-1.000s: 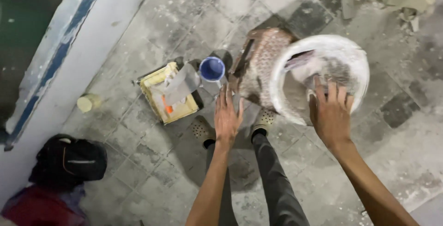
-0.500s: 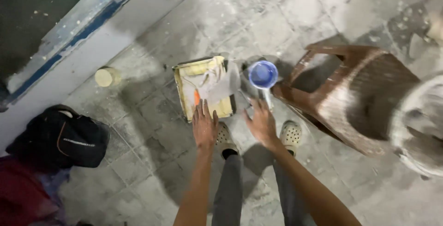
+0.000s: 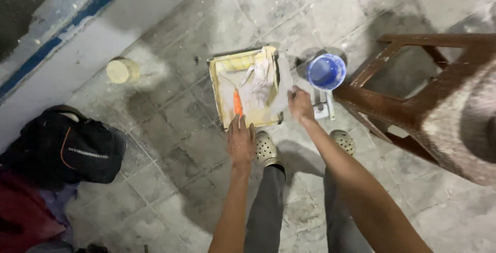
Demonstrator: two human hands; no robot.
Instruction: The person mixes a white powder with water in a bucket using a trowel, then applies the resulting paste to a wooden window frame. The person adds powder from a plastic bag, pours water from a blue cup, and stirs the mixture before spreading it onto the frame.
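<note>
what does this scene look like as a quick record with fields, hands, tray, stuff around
left hand: left hand open, at the near edge of the paint tray, by the roller's orange handle
right hand: right hand open, at the tray's right near corner
in tray: yellow roller, white cloth
right of tray: blue cup, brown stool
left of tray: black bag, pale roll
floor: grey tiles, paint-spattered
</note>
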